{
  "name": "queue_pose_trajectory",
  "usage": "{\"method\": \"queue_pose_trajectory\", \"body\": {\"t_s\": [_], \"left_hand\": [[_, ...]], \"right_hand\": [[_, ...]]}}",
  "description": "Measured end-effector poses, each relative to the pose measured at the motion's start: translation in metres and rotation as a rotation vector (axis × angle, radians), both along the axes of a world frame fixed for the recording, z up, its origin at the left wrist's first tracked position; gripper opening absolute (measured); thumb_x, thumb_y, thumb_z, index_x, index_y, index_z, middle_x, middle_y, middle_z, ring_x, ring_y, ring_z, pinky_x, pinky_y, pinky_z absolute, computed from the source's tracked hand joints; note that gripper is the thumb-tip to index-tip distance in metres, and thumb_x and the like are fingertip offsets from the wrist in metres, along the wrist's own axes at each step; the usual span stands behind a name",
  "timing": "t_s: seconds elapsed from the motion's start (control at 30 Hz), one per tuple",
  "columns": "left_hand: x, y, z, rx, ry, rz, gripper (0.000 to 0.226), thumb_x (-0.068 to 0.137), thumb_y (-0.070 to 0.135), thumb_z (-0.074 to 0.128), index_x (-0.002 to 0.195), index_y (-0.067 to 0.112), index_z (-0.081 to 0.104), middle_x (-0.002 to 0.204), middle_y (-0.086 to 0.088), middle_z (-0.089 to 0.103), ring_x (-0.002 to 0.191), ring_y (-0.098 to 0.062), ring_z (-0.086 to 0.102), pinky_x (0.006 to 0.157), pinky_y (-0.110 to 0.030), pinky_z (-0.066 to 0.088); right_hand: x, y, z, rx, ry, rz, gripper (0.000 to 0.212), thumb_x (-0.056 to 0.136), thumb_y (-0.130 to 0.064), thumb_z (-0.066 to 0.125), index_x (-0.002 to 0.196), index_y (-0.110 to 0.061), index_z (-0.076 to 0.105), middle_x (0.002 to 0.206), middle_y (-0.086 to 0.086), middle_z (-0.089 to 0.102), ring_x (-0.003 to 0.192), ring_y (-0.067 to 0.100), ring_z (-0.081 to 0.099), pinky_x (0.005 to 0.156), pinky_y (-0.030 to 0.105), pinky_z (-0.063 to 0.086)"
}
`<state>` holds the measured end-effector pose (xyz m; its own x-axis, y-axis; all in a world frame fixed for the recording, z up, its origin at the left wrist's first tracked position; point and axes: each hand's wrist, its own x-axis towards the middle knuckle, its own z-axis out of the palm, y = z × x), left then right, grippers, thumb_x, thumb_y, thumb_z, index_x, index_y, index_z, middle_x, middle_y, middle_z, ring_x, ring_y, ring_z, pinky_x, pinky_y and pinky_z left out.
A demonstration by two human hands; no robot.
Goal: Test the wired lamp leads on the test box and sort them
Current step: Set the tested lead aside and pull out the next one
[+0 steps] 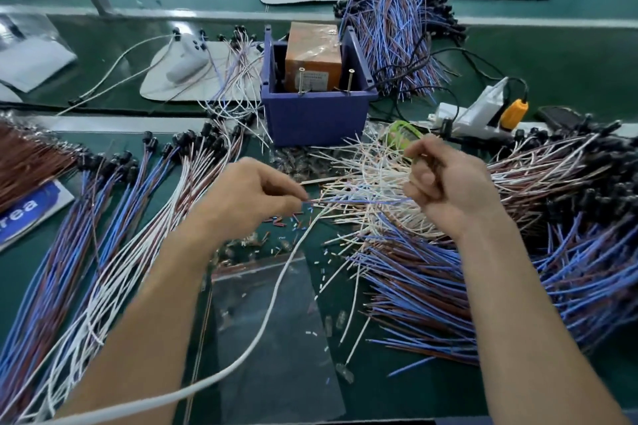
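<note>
A blue and brown lamp lead [359, 201] stretches level between my two hands above the green bench. My left hand [248, 193] pinches its bare wire ends with thumb and forefinger. My right hand [448, 183] grips its other end in curled fingers; the lamp holder is hidden inside that hand. The test box [314, 114], a blue bin with an orange transformer [312, 55] and two upright metal screws, stands behind my hands. Leads with black holders lie fanned out at my left [114, 217], and a tangled heap of leads [552, 235] lies at my right.
A thick white cable [276, 290] runs from the bottom left up to the lead's wire ends. A clear plastic sheet [276, 331] and cut insulation bits lie near the front edge. Another lead bundle [397, 31] lies behind the box; a white power strip [480, 114] is at the right.
</note>
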<state>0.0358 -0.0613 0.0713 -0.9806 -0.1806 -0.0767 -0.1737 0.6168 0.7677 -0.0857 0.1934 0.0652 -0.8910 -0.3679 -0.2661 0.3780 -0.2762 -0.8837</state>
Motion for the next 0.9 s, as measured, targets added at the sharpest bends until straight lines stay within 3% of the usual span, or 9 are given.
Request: {"method": "queue_pose_trajectory", "body": {"t_s": [0.1,0.2,0.4,0.47,0.53,0.6,0.67,0.77,0.9], "left_hand": [[0.001,0.005,0.011,-0.339,0.107,0.025,0.018,0.077,0.024,0.088,0.084,0.039,0.083,0.070,0.019,0.075,0.061,0.001,0.065,0.066,-0.018,0.054],[-0.004,0.035,0.016,-0.247,0.225,-0.110,0.015,0.073,0.030,0.086,0.086,0.038,0.083,0.077,0.016,0.077,0.065,-0.004,0.066,0.073,-0.027,0.056],[-0.006,0.036,0.009,-0.179,0.365,0.116,0.028,0.064,0.059,0.081,0.083,0.040,0.081,0.071,0.020,0.073,0.067,-0.001,0.067,0.067,-0.027,0.054],[-0.008,0.030,0.005,-0.023,0.287,0.095,0.026,0.065,0.053,0.089,0.084,0.037,0.082,0.073,0.019,0.075,0.069,0.000,0.071,0.067,-0.024,0.056],[-0.011,0.026,0.000,0.309,0.273,0.153,0.015,0.071,0.024,0.092,0.082,0.028,0.083,0.073,0.008,0.077,0.066,-0.006,0.072,0.064,-0.022,0.056],[-0.014,0.024,-0.006,0.665,0.339,0.406,0.018,0.079,0.001,0.083,0.084,0.017,0.081,0.071,0.002,0.076,0.062,-0.009,0.068,0.063,-0.020,0.055],[-0.015,0.028,-0.013,0.954,0.325,0.579,0.014,0.088,0.000,0.075,0.095,0.013,0.076,0.072,0.001,0.075,0.062,-0.009,0.067,0.064,-0.021,0.056],[-0.014,0.048,-0.016,1.062,0.180,0.440,0.011,0.091,0.009,0.070,0.100,0.013,0.076,0.073,-0.001,0.074,0.059,-0.007,0.067,0.057,-0.018,0.055],[-0.021,0.064,-0.009,1.041,0.189,0.412,0.019,0.092,0.004,0.070,0.077,0.012,0.077,0.065,0.001,0.070,0.051,-0.007,0.062,0.055,-0.017,0.050]], "right_hand": [[0.013,-0.010,0.013,0.369,0.287,0.277,0.031,0.103,-0.020,0.058,0.085,-0.007,0.080,0.061,0.006,0.067,0.039,0.006,0.036,0.041,0.021,0.021],[0.029,-0.045,0.018,0.512,0.466,0.368,0.024,0.101,-0.019,0.063,0.087,-0.008,0.080,0.058,-0.010,0.068,0.041,-0.003,0.049,0.043,0.007,0.034],[0.043,-0.053,0.007,0.436,0.292,0.526,0.034,0.103,-0.025,0.060,0.077,-0.003,0.068,0.050,0.003,0.059,0.038,0.008,0.032,0.038,0.019,0.024],[0.047,-0.053,0.000,0.371,0.283,0.480,0.029,0.103,-0.018,0.059,0.086,0.002,0.073,0.044,-0.001,0.047,0.039,0.008,0.032,0.041,0.019,0.024],[0.050,-0.057,-0.004,0.320,0.221,0.360,0.035,0.104,-0.015,0.055,0.078,-0.009,0.078,0.043,-0.002,0.040,0.039,0.008,0.029,0.041,0.020,0.026],[0.049,-0.057,-0.006,0.281,0.154,0.235,0.037,0.105,-0.016,0.053,0.078,-0.011,0.078,0.044,-0.001,0.037,0.039,0.009,0.029,0.040,0.020,0.028],[0.048,-0.055,-0.006,0.257,0.128,0.173,0.035,0.105,-0.016,0.052,0.082,-0.008,0.077,0.046,0.000,0.038,0.041,0.010,0.030,0.041,0.021,0.030],[0.049,-0.059,-0.006,0.246,0.141,0.149,0.037,0.104,-0.016,0.052,0.077,-0.011,0.078,0.045,0.001,0.039,0.041,0.011,0.031,0.042,0.021,0.030],[0.051,-0.065,-0.008,0.302,0.174,0.152,0.037,0.101,-0.016,0.057,0.071,-0.013,0.077,0.043,-0.003,0.048,0.038,0.008,0.035,0.041,0.016,0.031]]}}
